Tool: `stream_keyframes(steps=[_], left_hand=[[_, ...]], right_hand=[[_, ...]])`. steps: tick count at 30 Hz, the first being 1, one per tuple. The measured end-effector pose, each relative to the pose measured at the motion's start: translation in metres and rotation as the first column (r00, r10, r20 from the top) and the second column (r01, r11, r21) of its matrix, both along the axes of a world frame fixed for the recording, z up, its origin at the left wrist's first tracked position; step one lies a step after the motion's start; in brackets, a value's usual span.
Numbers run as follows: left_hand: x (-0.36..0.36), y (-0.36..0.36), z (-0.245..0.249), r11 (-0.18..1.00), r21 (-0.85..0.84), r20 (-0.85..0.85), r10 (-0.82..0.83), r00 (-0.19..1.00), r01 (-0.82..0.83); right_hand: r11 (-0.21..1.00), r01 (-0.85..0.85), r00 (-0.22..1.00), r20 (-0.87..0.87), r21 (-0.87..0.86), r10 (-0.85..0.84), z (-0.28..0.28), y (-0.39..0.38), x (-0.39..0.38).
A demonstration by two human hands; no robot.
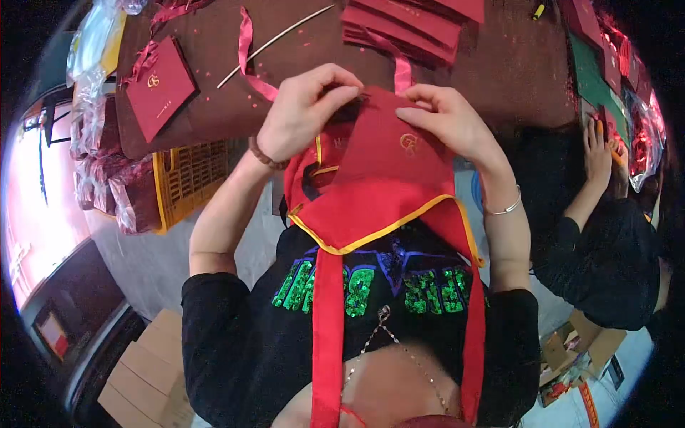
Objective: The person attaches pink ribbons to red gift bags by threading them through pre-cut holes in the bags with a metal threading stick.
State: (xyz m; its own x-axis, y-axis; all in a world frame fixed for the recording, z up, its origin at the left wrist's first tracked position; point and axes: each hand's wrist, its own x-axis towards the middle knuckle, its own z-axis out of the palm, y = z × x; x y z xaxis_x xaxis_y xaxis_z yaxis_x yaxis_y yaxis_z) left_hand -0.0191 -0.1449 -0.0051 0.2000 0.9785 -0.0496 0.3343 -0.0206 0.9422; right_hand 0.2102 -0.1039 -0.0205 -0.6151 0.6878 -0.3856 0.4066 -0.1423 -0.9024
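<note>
A dark red gift bag (389,146) with a gold emblem lies flat in front of my chest, over my red apron (378,214). My left hand (310,107) is closed at its upper left corner, thumb against fingers. At the upper right edge my right hand (449,121) pinches the bag, its fingertips beside a pink-red ribbon (403,71). That ribbon runs up from the bag's top edge onto the table. Another ribbon (246,57) trails away beyond my left hand.
On the brown table (528,78) lie a stack of red bags (403,28), a similar bag (160,89) and a thin rod (275,46). A yellow crate (189,182) stands below left. At right, a co-worker's hand (598,150) is at the table edge.
</note>
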Motion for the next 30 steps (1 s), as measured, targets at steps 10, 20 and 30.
stream_keyframes(steps=[10, 20, 30], left_hand=[[0.027, -0.014, -0.027, 0.846, 0.531, -0.336, 0.167, 0.927, 0.04], [0.042, -0.016, -0.031, 0.828, 0.561, -0.4, 0.25, 0.882, 0.02], [0.048, -0.012, -0.034, 0.856, 0.514, -0.39, 0.293, 0.873, -0.058]], right_hand=[[0.982, -0.037, 0.998, 0.051, 0.187, 0.028, -0.004, -0.006, -0.005], [1.0, 0.012, 0.999, -0.032, 0.019, -0.012, 0.003, -0.009, -0.004], [0.998, 0.044, 0.996, -0.077, 0.045, -0.04, -0.002, -0.01, 0.0]])
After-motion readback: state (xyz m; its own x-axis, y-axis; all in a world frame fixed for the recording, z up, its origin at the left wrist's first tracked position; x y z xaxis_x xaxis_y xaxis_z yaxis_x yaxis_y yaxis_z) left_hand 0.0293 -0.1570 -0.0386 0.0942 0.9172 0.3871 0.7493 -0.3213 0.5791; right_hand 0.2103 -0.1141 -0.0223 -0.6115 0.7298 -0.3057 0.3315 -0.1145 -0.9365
